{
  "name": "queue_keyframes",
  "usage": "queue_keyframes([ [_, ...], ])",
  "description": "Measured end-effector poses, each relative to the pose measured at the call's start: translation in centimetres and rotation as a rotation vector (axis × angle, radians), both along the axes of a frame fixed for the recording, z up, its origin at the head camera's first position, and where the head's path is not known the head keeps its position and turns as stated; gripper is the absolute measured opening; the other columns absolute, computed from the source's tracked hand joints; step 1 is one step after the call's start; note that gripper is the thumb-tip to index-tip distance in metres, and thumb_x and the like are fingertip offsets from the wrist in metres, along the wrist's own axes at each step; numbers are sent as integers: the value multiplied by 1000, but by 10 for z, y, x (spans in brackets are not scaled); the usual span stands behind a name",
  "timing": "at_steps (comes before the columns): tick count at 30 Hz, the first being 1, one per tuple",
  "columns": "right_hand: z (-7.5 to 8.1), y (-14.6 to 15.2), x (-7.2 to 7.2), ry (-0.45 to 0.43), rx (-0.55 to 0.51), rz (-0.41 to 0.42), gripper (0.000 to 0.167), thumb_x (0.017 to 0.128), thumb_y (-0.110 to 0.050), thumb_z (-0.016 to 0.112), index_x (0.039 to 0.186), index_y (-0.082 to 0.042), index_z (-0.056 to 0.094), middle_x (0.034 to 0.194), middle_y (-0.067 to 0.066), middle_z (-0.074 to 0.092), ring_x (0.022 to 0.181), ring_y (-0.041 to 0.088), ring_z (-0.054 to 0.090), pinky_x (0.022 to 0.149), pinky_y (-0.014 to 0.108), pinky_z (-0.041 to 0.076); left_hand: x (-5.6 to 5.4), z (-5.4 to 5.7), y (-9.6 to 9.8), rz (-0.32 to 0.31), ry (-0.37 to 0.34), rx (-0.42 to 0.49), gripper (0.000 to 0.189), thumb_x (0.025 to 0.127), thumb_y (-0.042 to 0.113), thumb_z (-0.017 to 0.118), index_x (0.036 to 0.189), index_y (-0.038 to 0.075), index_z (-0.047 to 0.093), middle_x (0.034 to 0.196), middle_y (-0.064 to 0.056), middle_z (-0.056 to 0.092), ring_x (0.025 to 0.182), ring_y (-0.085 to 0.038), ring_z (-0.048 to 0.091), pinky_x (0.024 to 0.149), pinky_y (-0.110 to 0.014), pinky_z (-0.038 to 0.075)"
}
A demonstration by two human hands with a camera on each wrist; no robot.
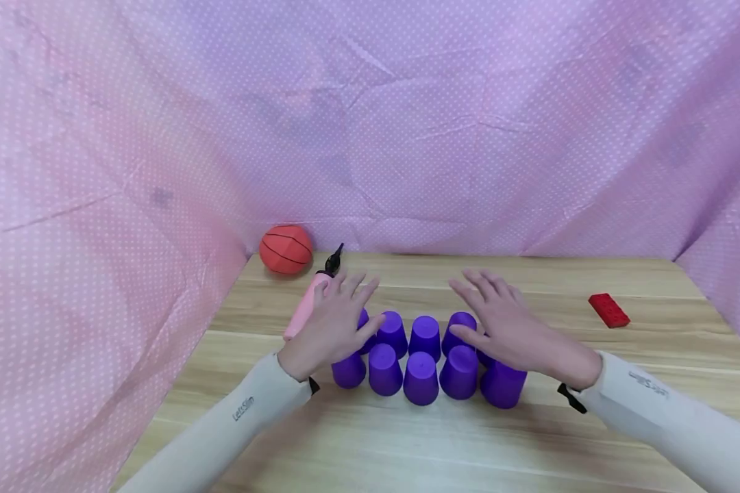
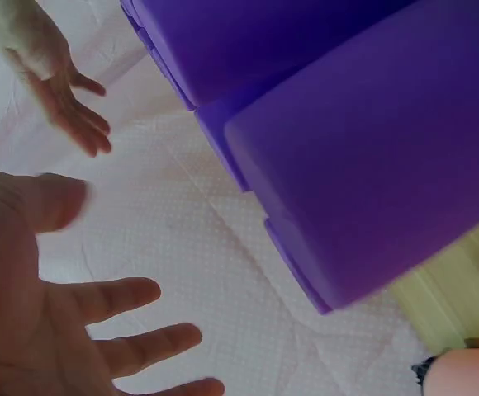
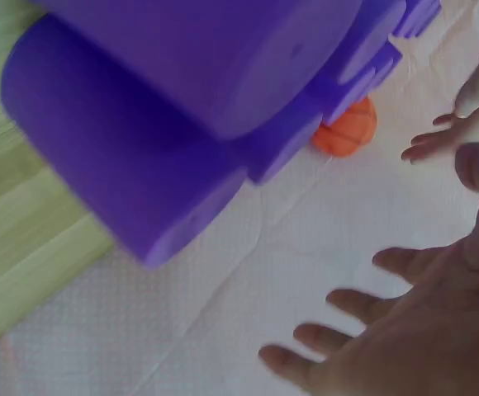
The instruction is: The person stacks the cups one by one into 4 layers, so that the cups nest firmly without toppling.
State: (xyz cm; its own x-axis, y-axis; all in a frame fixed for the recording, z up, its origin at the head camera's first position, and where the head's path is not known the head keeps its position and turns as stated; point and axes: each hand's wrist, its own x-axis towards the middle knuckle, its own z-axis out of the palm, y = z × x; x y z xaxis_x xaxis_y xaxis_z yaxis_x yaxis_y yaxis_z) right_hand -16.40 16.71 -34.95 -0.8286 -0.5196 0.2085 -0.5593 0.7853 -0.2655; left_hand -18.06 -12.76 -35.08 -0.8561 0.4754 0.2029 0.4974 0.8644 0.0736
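Note:
Several purple cups (image 1: pixel 421 378) stand upside down in two rows on the wooden table. My left hand (image 1: pixel 336 325) is spread over the left end of the rows, its fingers extended and holding nothing. Over the right end, my right hand (image 1: pixel 506 329) is spread the same way, also holding nothing. The left wrist view has a large purple cup (image 2: pixel 372 157) beside the left hand's loose fingers (image 2: pixel 124 301). In the right wrist view, a purple cup (image 3: pixel 124 140) stands apart from the right hand's fingers (image 3: pixel 359 304). Part of the back row is hidden behind the hands.
A pink hand pump (image 1: pixel 302 311) with a black nozzle lies left of the cups, partly behind the left hand. An orange-red ball (image 1: pixel 286 250) sits at the back left corner. A red toy brick (image 1: pixel 609 310) lies on the right. Pink dotted cloth (image 1: pixel 407 171) hangs around the table (image 1: pixel 407 452).

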Motion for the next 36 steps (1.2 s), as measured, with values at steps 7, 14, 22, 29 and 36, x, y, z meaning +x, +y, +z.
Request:
queue_keyframes([
  [7, -3, -32, -12, 109, 34, 190, 43, 83, -26, 71, 120, -6, 60, 117, 11, 59, 110, 33, 47, 94, 54, 35, -2, -5, -17, -71, 90, 35, 26, 83, 26, 69, 103, 9, 64, 101, -6, 59, 94, -25, 48, 78, -36, 41],
  [14, -5, -62, -26, 79, 48, 348, 30, 81, -17, 73, 108, -6, 64, 101, 6, 61, 97, 25, 52, 86, 40, 44, -10, -18, -19, -73, 34, 27, 25, 82, 26, 73, 98, 9, 64, 95, -3, 58, 90, -22, 51, 80, -32, 42],
  [22, -10, -85, -38, 88, 106, 375, 23, 80, -20, 75, 98, -11, 63, 93, 2, 58, 87, 22, 51, 79, 35, 44, -15, -22, -16, -71, 26, 27, 21, 82, 23, 73, 94, 9, 63, 91, -3, 57, 88, -23, 53, 78, -33, 43],
  [29, -12, -97, -41, 28, 137, 323, 23, 82, -23, 74, 99, -13, 62, 94, 1, 58, 89, 22, 52, 80, 37, 43, -15, -22, -18, -43, 10, 34, 23, 80, 21, 75, 90, 10, 58, 81, 0, 54, 79, -20, 51, 71, -31, 42],
  [36, -17, -103, -44, -12, 160, 276, 23, 84, -26, 72, 100, -17, 60, 94, -2, 57, 89, 19, 52, 77, 42, 44, -18, -25, -20, -31, -22, 54, 24, 80, 19, 75, 90, 10, 56, 80, 1, 54, 78, -19, 51, 69, -31, 42],
])
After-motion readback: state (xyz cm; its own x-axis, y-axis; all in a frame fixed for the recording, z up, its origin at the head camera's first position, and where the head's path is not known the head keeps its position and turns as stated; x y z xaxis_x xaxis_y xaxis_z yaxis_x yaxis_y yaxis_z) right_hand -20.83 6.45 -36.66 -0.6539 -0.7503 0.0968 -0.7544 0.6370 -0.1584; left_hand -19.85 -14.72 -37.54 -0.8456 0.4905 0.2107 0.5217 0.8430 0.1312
